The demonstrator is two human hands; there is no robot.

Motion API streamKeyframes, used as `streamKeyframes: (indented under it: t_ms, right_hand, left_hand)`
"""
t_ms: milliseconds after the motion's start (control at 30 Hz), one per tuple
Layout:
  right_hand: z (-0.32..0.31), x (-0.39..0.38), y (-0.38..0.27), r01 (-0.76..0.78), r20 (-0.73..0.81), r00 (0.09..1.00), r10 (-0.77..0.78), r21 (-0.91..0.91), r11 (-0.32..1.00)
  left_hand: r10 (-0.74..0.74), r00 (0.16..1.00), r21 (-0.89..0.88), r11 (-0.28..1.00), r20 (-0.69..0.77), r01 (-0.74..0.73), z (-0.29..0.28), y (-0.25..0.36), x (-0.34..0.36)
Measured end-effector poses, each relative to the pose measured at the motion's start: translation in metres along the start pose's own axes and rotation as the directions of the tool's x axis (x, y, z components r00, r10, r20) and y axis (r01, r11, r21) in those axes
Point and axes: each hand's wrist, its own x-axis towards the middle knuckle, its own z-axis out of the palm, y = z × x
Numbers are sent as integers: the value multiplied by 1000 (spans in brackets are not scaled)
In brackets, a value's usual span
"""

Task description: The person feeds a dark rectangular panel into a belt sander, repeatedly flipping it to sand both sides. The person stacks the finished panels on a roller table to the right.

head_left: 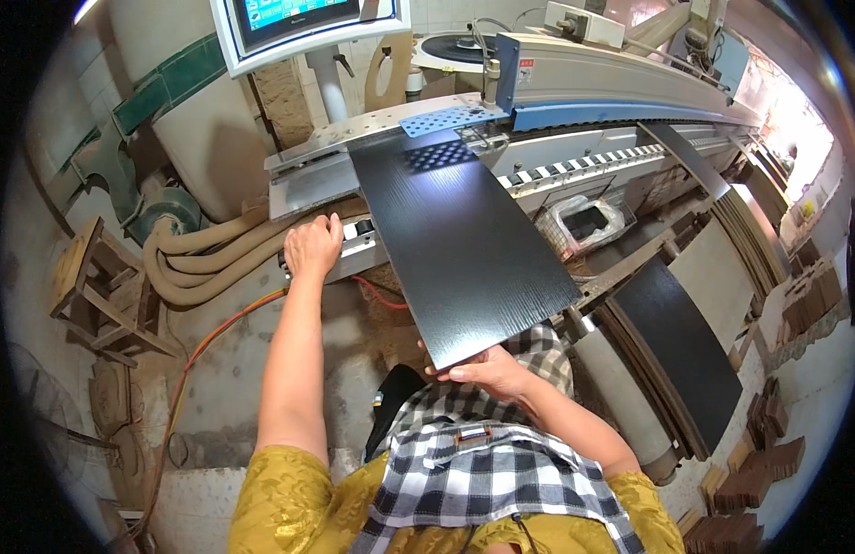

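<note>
A long black panel (464, 249) with a grained, glossy face lies slanting across the front of an edge-processing machine (621, 83), its far end beside a blue perforated plate (446, 120). My right hand (487, 371) grips the panel's near edge, thumb on top and the other fingers mostly hidden beneath. To the left of the panel, my left hand (314, 247) is closed at the end of the machine's front rail, next to a short white-and-black roller piece (357, 233). Whatever its fingers hold is hidden.
A stack of panels with a black top one (681, 346) lies at the right on rollers (621, 397). Thick hoses (210, 263), a wooden stool (104, 286) and a red air line (210, 337) are on the left. A screen (298, 18) stands above the machine.
</note>
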Motion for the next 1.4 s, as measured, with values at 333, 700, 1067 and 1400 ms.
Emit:
streamKeyframes:
  t_ms: [333, 700, 1067, 1400]
  right_hand:
    - [-14, 3, 12, 54, -134, 986, -97, -291, 955]
    - [-21, -7, 8, 166, -178, 961, -209, -231, 959]
    - [-57, -24, -3, 163, -394, 881, -260, -262, 951]
    - [-96, -49, -11, 240, -663, 685, -302, -186, 953]
  left_hand:
    - [-23, 998, -2, 1000, 54, 23, -3, 1, 0]
    - [-21, 999, -1, 1000, 48, 21, -7, 4, 0]
    - [-11, 999, -5, 1000, 30, 11, -4, 2, 0]
    - [-16, 999, -10, 1000, 38, 16, 0, 1, 2]
